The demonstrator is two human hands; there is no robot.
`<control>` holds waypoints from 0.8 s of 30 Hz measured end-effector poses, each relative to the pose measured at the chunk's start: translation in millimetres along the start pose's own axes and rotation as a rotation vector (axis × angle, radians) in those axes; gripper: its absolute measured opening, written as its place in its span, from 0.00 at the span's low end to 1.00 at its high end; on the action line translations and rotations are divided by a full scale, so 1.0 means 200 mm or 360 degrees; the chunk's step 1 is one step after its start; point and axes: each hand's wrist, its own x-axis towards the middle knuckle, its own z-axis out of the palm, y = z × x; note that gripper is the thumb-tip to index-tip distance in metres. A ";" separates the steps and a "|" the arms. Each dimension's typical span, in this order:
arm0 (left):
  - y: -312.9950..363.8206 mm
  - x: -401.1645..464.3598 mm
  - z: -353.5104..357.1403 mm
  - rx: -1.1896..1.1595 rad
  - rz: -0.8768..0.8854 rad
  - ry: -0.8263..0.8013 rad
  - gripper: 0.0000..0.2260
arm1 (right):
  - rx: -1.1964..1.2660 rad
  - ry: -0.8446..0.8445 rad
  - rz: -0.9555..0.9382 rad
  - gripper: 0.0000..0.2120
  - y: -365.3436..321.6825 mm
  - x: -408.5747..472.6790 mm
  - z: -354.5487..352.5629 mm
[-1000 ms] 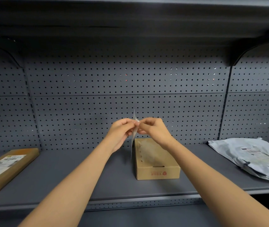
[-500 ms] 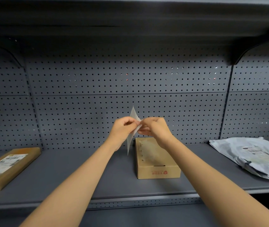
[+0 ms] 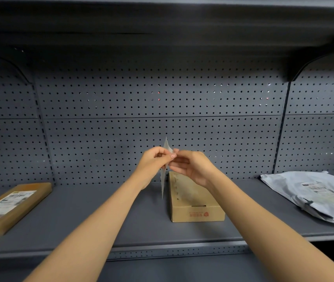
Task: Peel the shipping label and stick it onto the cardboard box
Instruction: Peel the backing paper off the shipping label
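Observation:
A white shipping label hangs edge-on between my hands, above the grey shelf. My left hand pinches it near its upper part, thumb against fingers. My right hand meets it at the same spot, fingertips touching the label's edge. Just below and right of the hands lies a small brown cardboard box with a red logo on its near face; my right wrist covers part of its top. Whether the label is separating from its backing I cannot make out.
A flat brown parcel with a printed label lies at the shelf's left end. A grey plastic mailer bag with a label lies at the right. Perforated grey back panels stand behind; another shelf hangs overhead.
The label has turned more edge-on again and sits slightly higher between my fingertips. Both hands have stayed together above the box, with the right fingers spreading a little.

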 end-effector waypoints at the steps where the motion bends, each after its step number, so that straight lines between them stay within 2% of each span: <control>1: 0.00 0.00 0.00 -0.0006 -0.0004 0.0002 0.06 | -0.0005 0.0000 0.0003 0.09 0.00 0.00 0.00; 3: -0.01 0.00 0.00 -0.0020 -0.0013 0.0009 0.09 | -0.0018 0.0011 0.0012 0.08 0.00 0.00 0.01; 7: 0.00 0.00 0.00 -0.0080 -0.0029 0.0000 0.05 | 0.0001 0.0017 0.0017 0.08 -0.01 0.00 0.02; 14: 0.02 -0.02 -0.01 -0.0107 -0.0013 0.0038 0.09 | -0.0042 -0.0008 -0.0007 0.09 -0.01 0.00 0.02; 21: 0.03 -0.03 0.02 0.0303 0.0128 0.0253 0.05 | -0.0218 0.0079 -0.0114 0.10 0.02 0.02 0.04; 24: 0.04 -0.03 0.02 0.0301 0.0109 0.0261 0.06 | -0.0236 0.0086 -0.0132 0.11 0.03 0.02 0.04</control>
